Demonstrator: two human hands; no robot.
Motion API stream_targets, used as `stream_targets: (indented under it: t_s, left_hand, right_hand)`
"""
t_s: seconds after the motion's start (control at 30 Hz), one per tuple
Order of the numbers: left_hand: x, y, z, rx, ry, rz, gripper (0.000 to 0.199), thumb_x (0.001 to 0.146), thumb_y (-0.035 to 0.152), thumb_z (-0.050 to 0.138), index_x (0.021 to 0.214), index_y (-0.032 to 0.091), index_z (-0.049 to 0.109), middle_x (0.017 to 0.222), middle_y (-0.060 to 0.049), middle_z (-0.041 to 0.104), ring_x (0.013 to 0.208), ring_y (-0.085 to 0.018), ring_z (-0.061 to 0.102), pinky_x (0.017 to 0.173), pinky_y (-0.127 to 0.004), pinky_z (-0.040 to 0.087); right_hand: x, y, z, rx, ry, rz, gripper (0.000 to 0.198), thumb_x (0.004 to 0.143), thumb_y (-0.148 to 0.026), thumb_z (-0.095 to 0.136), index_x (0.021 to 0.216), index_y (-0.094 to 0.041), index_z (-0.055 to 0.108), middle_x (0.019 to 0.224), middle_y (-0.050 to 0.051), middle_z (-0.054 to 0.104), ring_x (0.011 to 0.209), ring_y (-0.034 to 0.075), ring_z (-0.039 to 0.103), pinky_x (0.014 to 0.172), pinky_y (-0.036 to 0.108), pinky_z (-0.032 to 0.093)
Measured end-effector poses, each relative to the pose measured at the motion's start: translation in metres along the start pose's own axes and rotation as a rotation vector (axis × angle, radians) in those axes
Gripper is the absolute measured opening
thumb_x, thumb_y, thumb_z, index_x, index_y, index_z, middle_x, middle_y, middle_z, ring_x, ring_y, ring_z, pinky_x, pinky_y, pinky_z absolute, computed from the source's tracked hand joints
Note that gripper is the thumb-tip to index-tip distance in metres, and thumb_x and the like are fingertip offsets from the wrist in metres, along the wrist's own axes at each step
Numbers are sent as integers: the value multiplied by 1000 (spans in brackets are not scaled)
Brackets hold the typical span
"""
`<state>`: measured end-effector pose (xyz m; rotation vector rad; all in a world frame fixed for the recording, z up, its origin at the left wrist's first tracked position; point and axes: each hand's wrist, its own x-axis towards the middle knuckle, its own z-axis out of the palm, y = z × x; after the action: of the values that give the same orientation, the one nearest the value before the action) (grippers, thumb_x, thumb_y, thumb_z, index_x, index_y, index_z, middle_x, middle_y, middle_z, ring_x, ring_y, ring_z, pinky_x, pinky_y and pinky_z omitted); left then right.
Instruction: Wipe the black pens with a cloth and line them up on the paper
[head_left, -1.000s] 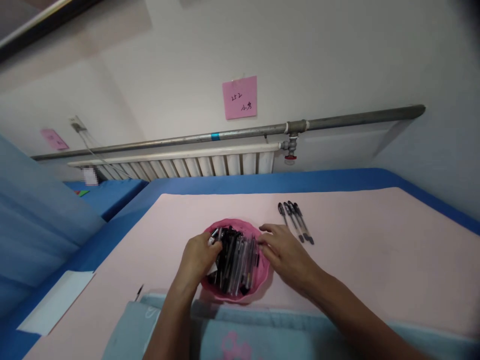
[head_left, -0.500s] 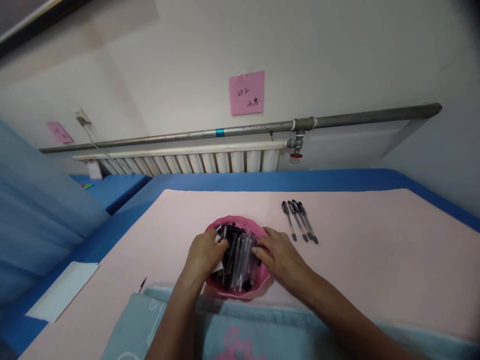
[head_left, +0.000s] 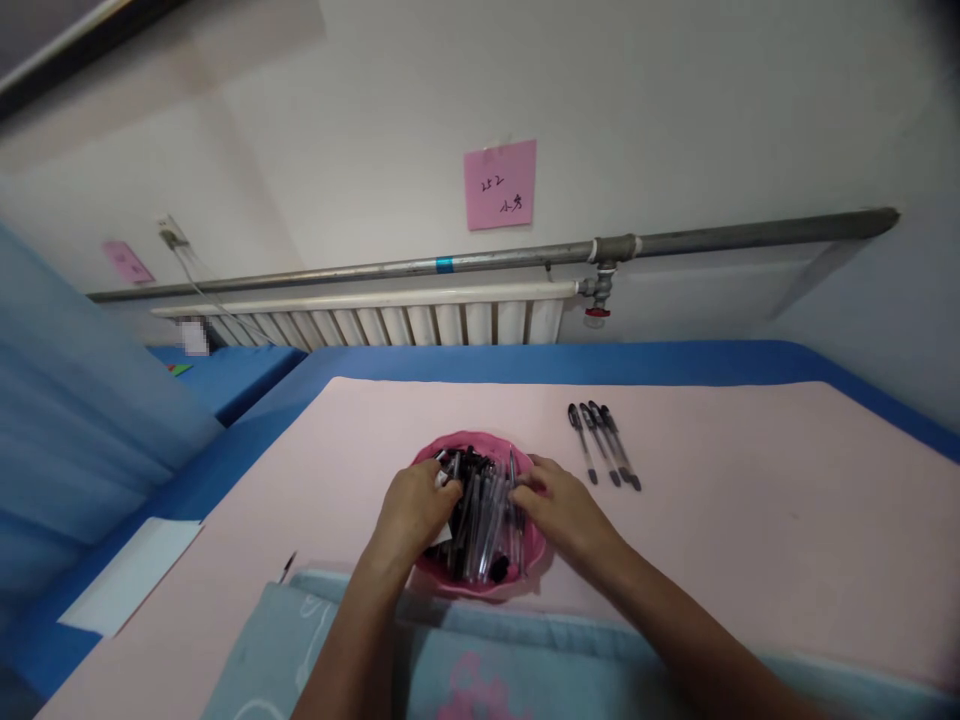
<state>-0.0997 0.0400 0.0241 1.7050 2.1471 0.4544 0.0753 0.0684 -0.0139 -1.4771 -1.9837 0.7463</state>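
Note:
A pink scalloped basket (head_left: pixel 538 560) holds many clear pen barrels (head_left: pixel 489 520) and black pen parts (head_left: pixel 466 462). My left hand (head_left: pixel 417 505) is over its left side, thumb and fingers closed by a small white piece. What those fingers grip is hidden. My right hand (head_left: pixel 564 508) reaches over the right rim, its thumb and fingers pinched at a thin dark pen refill (head_left: pixel 519 545) that stands lengthwise beside the clear barrels. Several capped pens (head_left: pixel 604 445) lie side by side on the pink table cover, beyond my right hand.
A thin dark pen part (head_left: pixel 288 567) lies near the folded blue cloth (head_left: pixel 300 620) at the front. White paper (head_left: pixel 131 575) sits at the table's left edge, by a blue curtain (head_left: pixel 97 400). Behind the table (head_left: pixel 720 480) are a radiator (head_left: pixel 420 325) and a pipe.
A thin refill now shows upright at my right thumb, where clear barrels were before. My right hand has shifted slightly; my left hand stays at the basket's left side.

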Motion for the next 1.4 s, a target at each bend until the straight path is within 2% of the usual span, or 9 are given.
stream_targets:
  t_s: [0.13,0.3,0.4,0.53,0.7,0.8,1.0,1.1,1.4]
  left_hand:
    - [1,-1,-2,-27,-21,-10,21,73,27,49,77,16,67,75,-9,69,70,-20,60,60,-27,36]
    - [2,-3,-1,-112,12,-19,20,70,23,53,82,16,68,75,-8,68,72,-21,59,64,-28,37]
    - [-2,-1,-1,-487,3,4,20,72,28,55,84,17,67,72,-4,65,67,-17,57,62,-26,38]
    - [-11,10,0,-1147,-249,19,24,68,37,64,80,16,64,64,2,60,52,-10,49,51,-21,35]
    - [-14,20,-1,-1398,-262,-45,26,59,32,75,74,13,64,58,3,59,49,-7,48,47,-18,34]
    - [-10,16,-7,-1440,-121,-74,27,58,33,76,70,13,63,49,5,54,42,-5,44,42,-17,31]
    - [4,-11,-26,-1553,441,-122,32,52,32,79,71,12,62,51,6,54,40,-5,45,38,-16,32]
    - [7,-20,-29,-1614,534,-162,32,52,31,78,71,12,61,53,6,55,40,-5,46,38,-17,34]
    - [-3,10,0,-1416,34,-109,27,61,35,73,63,15,54,48,7,52,40,-5,43,39,-16,32]
  right_hand:
    - [1,1,-9,325,112,34,17,75,-27,52,65,-20,64,109,8,62,103,25,55,83,37,43]
    - [-1,-8,-18,663,117,23,17,77,-35,54,74,-19,59,76,1,63,72,16,58,67,28,45]
    - [-10,-21,-18,754,-76,-4,14,77,-33,54,75,-20,56,63,-4,54,56,11,50,55,24,41]
    - [-20,-32,-13,666,-241,-82,9,78,-30,53,76,-22,56,60,-5,50,54,11,47,53,24,38]
    - [-22,-35,-11,565,-265,-128,9,79,-27,49,75,-22,56,63,-3,54,58,14,49,54,26,40]
    - [-22,-36,-13,484,-281,-163,9,78,-23,49,74,-21,57,62,-3,54,56,13,48,53,25,38]
    - [-22,-33,-15,258,-254,-160,11,77,-19,48,72,-21,57,60,-3,54,54,11,47,50,23,34]
    - [-18,-27,-15,137,-188,-128,10,76,-19,48,76,-22,57,63,-3,58,56,13,51,51,24,34]
    - [-15,-24,-18,-64,36,-200,20,83,-28,42,68,-21,54,72,2,60,67,18,54,59,29,37]
